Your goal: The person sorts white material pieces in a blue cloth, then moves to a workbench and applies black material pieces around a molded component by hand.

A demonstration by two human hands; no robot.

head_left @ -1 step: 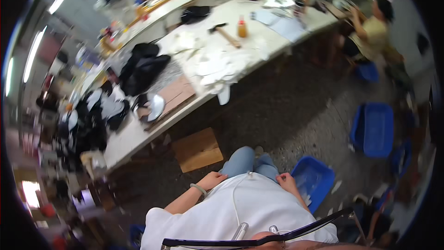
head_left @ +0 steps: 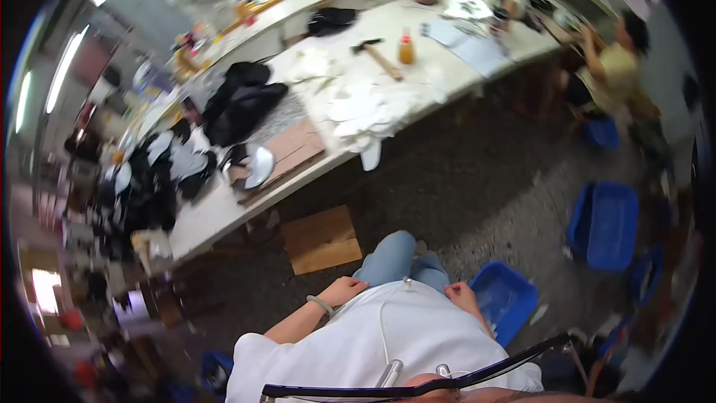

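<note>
1. Resting against the jeans (head_left: 392, 257), the left hand (head_left: 344, 290) is showing bent fingers — cannot tell whether they are gripping cloth.
2. The right hand (head_left: 464, 296) is touching the jeans' right side — grip likewise unclear.
3. A blue tub (head_left: 516, 297) is sitting just right of that hand.
4. A hammer (head_left: 385, 64) is lying on the far table (head_left: 203, 225).

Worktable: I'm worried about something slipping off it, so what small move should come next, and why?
I'd probably reach forward and nudge the overhanging white piece back onto the table. It pokes out past the near edge, below the white pile, and the left hand and right hand are both down by the jeans.
</note>
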